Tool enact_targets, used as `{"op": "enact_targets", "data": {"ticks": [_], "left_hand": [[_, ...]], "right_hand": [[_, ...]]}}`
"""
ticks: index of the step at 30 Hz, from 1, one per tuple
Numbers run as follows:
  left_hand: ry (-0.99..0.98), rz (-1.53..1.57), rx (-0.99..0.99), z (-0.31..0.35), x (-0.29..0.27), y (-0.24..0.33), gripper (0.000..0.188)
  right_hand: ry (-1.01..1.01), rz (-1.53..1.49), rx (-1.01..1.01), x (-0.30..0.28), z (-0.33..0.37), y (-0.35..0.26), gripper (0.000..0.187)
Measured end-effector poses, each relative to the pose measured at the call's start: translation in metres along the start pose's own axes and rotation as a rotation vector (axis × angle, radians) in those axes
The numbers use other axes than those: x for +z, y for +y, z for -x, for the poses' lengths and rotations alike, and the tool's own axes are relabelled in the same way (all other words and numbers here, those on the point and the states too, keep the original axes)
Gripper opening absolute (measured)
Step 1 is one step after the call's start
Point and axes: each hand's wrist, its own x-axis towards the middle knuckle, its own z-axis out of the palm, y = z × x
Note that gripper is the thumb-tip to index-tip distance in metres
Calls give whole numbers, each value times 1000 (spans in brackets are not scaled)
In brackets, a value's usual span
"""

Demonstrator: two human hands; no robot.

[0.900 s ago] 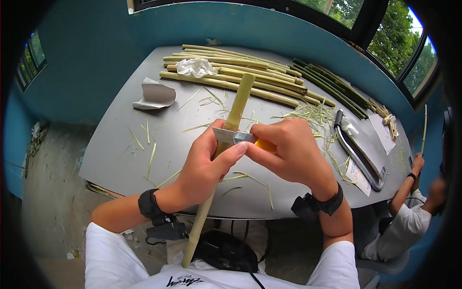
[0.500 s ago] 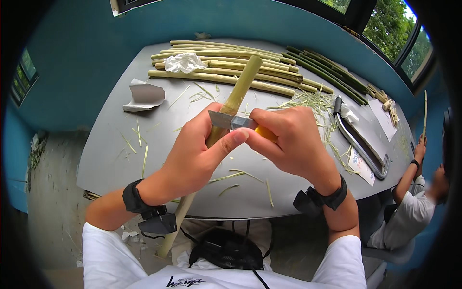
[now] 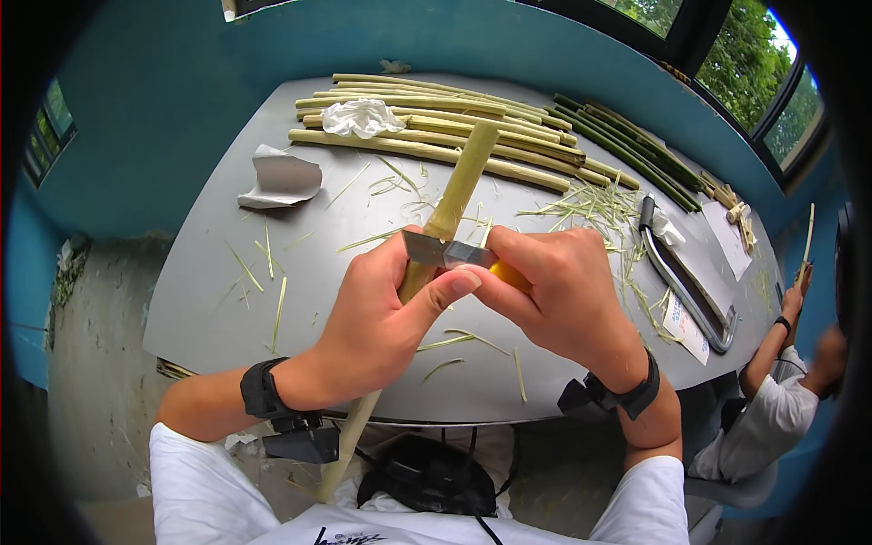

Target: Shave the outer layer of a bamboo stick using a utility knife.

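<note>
My left hand (image 3: 377,318) is closed round a pale green bamboo pole (image 3: 465,177) that slants from my lap up over the table. In my right hand (image 3: 561,295) is a utility knife (image 3: 436,252) with a yellow handle, its wide blade lying across the pole at a joint. My left thumb presses near the back of the blade, close to my right fingers. The palm-side fingers of both hands are partly hidden.
Peeled bamboo poles (image 3: 436,150) lie along the far side of the grey table (image 3: 218,318), with dark green poles (image 3: 627,150) to their right. Green shavings (image 3: 590,211) are scattered about. A hacksaw (image 3: 681,277) rests at the right; a person (image 3: 763,409) sits beyond it.
Both hands, the knife and the pole sit slightly lower in view, while the table things appear shifted a little right. Both grips are unchanged.
</note>
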Motion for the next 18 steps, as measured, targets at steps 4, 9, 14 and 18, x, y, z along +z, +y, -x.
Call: {"op": "enact_targets", "data": {"ticks": [4, 9, 14, 18], "left_hand": [[19, 22, -69, 2, 7, 3, 27], [13, 20, -18, 1, 5, 2, 24], [-43, 158, -75, 1, -1, 5, 29], [-46, 172, -65, 2, 1, 5, 31]], "right_hand": [[87, -69, 57, 2, -3, 1, 38], [65, -66, 92, -6, -4, 2, 39], [-44, -92, 5, -9, -3, 3, 37], [-81, -96, -15, -9, -3, 4, 37]]}}
